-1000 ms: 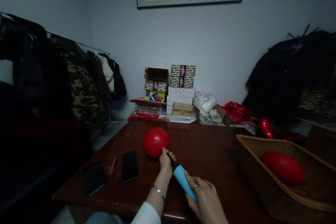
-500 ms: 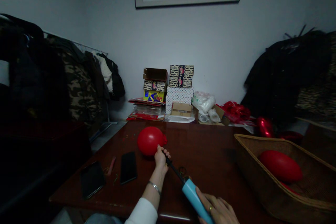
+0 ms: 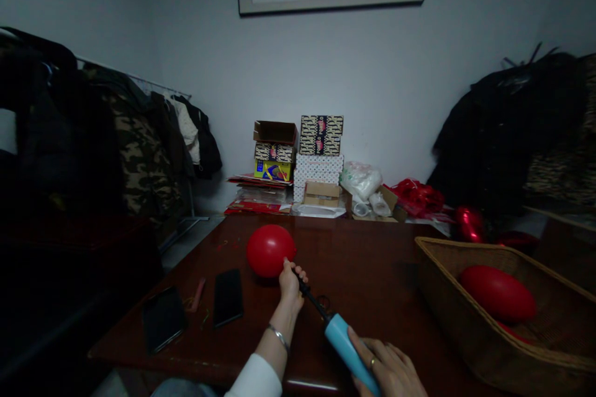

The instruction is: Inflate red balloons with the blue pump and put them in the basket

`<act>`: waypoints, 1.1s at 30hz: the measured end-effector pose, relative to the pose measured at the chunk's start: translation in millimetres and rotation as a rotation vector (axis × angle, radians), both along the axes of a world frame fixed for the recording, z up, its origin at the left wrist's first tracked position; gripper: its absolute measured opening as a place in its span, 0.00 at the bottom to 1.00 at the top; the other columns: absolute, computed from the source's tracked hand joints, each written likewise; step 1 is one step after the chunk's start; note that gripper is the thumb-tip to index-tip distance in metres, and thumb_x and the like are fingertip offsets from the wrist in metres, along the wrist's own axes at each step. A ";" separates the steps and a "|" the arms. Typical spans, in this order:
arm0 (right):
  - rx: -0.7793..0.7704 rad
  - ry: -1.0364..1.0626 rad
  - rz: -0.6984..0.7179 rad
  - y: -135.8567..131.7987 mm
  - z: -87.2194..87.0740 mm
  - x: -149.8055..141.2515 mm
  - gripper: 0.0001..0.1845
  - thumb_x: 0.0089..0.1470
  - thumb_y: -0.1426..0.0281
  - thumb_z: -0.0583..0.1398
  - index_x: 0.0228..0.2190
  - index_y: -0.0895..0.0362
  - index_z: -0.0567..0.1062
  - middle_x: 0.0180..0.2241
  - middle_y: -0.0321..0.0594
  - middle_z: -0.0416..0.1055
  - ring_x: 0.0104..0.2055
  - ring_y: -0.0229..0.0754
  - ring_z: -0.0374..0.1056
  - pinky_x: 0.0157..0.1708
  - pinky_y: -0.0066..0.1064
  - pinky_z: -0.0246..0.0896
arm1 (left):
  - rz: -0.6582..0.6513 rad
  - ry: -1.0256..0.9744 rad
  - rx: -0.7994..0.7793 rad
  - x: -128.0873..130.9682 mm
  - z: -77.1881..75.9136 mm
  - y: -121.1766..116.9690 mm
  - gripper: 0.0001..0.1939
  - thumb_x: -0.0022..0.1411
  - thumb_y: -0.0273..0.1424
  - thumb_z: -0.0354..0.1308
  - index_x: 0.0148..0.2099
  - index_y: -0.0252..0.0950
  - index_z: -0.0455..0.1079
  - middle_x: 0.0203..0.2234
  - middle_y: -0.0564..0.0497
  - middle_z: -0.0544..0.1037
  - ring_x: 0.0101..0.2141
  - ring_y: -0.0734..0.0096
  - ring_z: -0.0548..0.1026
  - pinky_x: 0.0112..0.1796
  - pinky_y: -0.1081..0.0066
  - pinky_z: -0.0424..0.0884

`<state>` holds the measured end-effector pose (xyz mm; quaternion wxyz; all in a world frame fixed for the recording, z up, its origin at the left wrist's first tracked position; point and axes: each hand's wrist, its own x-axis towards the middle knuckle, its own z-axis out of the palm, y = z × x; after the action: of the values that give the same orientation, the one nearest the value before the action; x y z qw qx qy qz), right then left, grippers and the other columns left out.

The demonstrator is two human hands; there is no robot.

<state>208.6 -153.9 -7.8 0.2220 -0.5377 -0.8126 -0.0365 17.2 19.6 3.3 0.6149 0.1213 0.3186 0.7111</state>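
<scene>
One pump (image 3: 348, 348), at least two red balloons (image 3: 267, 249)

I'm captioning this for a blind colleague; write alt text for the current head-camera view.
The left hand grips the black end of a blue pump beside a red balloon; the right hand holds the pump's barrel above a dark table. Another red balloon lies in a wicker basket.

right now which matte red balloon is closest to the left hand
The round balloon over the table, right at the left hand; the longer-looking balloon lies much farther off, inside the wicker basket at right.
</scene>
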 end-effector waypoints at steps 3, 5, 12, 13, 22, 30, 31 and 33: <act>-0.058 0.033 -0.027 9.7 21.8 -20.2 0.31 0.47 0.68 0.57 0.55 0.46 0.61 0.44 0.37 0.71 0.44 0.43 0.68 0.48 0.36 0.55 | -0.023 0.014 -0.003 9.9 -3.1 -6.4 0.19 0.57 0.46 0.53 0.26 0.37 0.55 0.14 0.60 0.58 0.13 0.82 0.57 0.15 0.78 0.54; -0.097 0.055 -0.065 15.4 33.1 -33.5 0.30 0.48 0.69 0.55 0.55 0.47 0.62 0.44 0.39 0.70 0.44 0.43 0.67 0.48 0.37 0.55 | -0.039 0.019 -0.008 14.4 -3.2 -9.5 0.19 0.56 0.47 0.53 0.26 0.37 0.55 0.14 0.59 0.59 0.13 0.81 0.57 0.15 0.78 0.55; -0.151 0.059 -0.082 20.9 43.5 -50.5 0.30 0.48 0.71 0.54 0.55 0.49 0.61 0.43 0.41 0.70 0.44 0.45 0.66 0.48 0.37 0.53 | -0.046 0.030 -0.014 12.0 -0.1 -10.9 0.18 0.57 0.46 0.52 0.27 0.37 0.55 0.14 0.59 0.59 0.13 0.81 0.57 0.16 0.77 0.55; -0.153 0.054 -0.088 20.4 43.0 -50.6 0.30 0.48 0.71 0.54 0.55 0.49 0.61 0.43 0.42 0.70 0.44 0.45 0.66 0.48 0.38 0.53 | -0.048 0.029 -0.013 11.5 -0.3 -10.8 0.18 0.57 0.46 0.52 0.27 0.37 0.55 0.14 0.59 0.59 0.13 0.81 0.57 0.16 0.77 0.55; -0.101 0.032 -0.104 19.0 33.9 -49.7 0.31 0.49 0.70 0.54 0.56 0.47 0.60 0.44 0.40 0.70 0.45 0.44 0.66 0.49 0.38 0.51 | -0.053 0.037 -0.022 11.6 1.1 -10.0 0.17 0.59 0.44 0.51 0.27 0.37 0.55 0.14 0.59 0.59 0.13 0.81 0.57 0.15 0.77 0.55; -0.083 0.020 -0.051 12.5 20.5 -32.7 0.33 0.48 0.68 0.56 0.57 0.45 0.58 0.47 0.39 0.70 0.46 0.43 0.67 0.49 0.38 0.53 | -0.037 0.028 -0.012 6.4 -1.0 -2.5 0.18 0.58 0.43 0.53 0.26 0.37 0.55 0.13 0.60 0.58 0.12 0.81 0.56 0.15 0.78 0.53; -0.073 0.019 -0.030 11.1 17.2 -27.8 0.34 0.48 0.68 0.56 0.57 0.44 0.57 0.47 0.38 0.70 0.45 0.43 0.67 0.49 0.38 0.53 | -0.032 0.028 -0.005 4.2 -1.0 -0.9 0.18 0.58 0.43 0.53 0.26 0.37 0.55 0.13 0.60 0.58 0.12 0.81 0.56 0.15 0.78 0.53; -0.058 0.016 -0.013 7.8 10.3 -17.0 0.35 0.47 0.68 0.57 0.57 0.43 0.56 0.47 0.36 0.70 0.45 0.42 0.68 0.49 0.38 0.54 | -0.020 0.030 0.011 -0.8 -0.4 2.3 0.17 0.58 0.43 0.53 0.26 0.37 0.55 0.13 0.60 0.58 0.12 0.81 0.56 0.15 0.78 0.54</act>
<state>191.6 -146.1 2.5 0.2125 -0.5494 -0.8080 -0.0103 16.5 21.9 2.8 0.6165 0.1385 0.3226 0.7048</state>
